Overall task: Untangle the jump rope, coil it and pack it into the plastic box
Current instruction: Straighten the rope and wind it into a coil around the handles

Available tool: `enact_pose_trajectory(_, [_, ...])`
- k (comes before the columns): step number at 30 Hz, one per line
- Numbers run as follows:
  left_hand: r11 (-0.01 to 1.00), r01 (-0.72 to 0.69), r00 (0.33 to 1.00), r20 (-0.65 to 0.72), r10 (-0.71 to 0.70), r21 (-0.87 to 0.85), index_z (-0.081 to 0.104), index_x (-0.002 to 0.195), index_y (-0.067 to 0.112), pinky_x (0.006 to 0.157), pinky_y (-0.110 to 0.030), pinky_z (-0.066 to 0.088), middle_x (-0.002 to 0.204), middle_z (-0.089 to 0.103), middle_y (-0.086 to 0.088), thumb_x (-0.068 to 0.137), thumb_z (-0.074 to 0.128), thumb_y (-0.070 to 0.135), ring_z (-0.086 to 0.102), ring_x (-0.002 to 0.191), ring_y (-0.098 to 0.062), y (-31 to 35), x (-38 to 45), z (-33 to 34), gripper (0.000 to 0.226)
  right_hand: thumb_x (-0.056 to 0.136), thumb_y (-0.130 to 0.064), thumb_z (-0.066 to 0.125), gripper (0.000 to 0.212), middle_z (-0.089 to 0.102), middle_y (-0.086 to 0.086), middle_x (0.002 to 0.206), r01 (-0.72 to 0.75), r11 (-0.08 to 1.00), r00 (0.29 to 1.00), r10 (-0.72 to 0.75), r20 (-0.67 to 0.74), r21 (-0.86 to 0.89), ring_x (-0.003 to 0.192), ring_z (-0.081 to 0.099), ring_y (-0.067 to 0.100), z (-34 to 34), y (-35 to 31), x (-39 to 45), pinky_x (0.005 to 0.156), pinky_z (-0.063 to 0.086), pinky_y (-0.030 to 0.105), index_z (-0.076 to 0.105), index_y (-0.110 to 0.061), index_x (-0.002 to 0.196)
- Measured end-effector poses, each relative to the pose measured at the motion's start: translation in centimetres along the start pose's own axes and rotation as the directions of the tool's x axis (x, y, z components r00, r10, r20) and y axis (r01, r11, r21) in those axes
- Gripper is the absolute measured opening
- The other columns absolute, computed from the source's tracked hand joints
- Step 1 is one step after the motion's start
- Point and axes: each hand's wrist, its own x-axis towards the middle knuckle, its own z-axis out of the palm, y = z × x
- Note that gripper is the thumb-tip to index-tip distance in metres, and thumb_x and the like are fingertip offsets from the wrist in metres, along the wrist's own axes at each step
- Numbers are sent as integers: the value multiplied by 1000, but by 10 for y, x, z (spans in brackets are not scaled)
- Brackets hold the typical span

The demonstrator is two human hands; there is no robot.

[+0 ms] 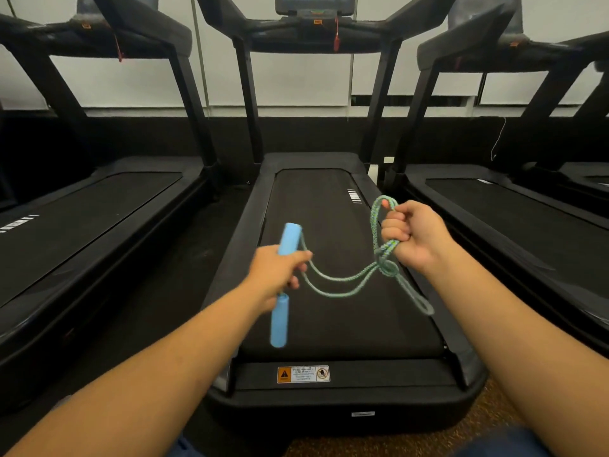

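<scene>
My left hand (278,272) grips the two light-blue foam handles (287,240) of the jump rope, one sticking up and one hanging down below the fist. The braided green-blue rope (342,280) sags in two strands across to my right hand (413,235). That hand holds a bunch of rope loops; one loop pokes out above the fist, a knot (387,267) sits just below it, and a long loop dangles lower right. No plastic box is in view.
I am facing the rear end of a black treadmill (329,374), its belt stretching ahead under the rope. More treadmills stand close on the left (82,219) and right (527,219). Brown carpet shows at the bottom right.
</scene>
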Motion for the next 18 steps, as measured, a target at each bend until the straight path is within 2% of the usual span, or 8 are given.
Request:
enact_pose_trajectory(4, [990,140,954,267,-137,8,66,99,2,45,-23,43,71,67,-8,88,76,18,44,38,-11,-12,-24,39,21,73,-2,44,19,30,-5,54,-1,993,999,-4,46,115,32,23,7,21,10,-7,29,20,19,53,-5,90])
enact_pose_trajectory(7, [973,229,905,366,-215,5,67,101,3,48,-25,52,84,68,-11,89,77,25,45,42,-9,-21,-37,58,27,72,0,43,21,30,-4,54,1,987,998,-12,67,159,32,24,8,31,14,-13,29,22,19,52,-5,91])
enact_pose_trajectory(11, [955,251,928,321,-191,-156,65,104,2,56,-32,61,91,64,-13,89,77,28,50,47,-12,-25,-40,69,32,78,2,40,19,30,-3,57,-26,982,998,14,69,187,32,25,8,37,18,-21,29,23,19,52,-4,92])
enact_pose_trajectory(16, [936,112,987,146,-66,-335,63,99,8,69,-48,64,86,62,-10,93,72,23,70,70,-27,-22,-25,65,19,74,5,41,27,32,-2,58,-127,978,991,118,60,165,31,27,8,41,18,-27,28,22,17,52,-3,97])
enact_pose_trajectory(18, [925,68,994,106,-31,-375,63,102,7,66,-45,64,80,55,-9,94,71,18,62,58,-24,-19,-16,60,15,77,6,40,26,32,-2,58,-148,978,989,142,47,147,31,27,8,41,17,-30,28,21,16,51,-3,98])
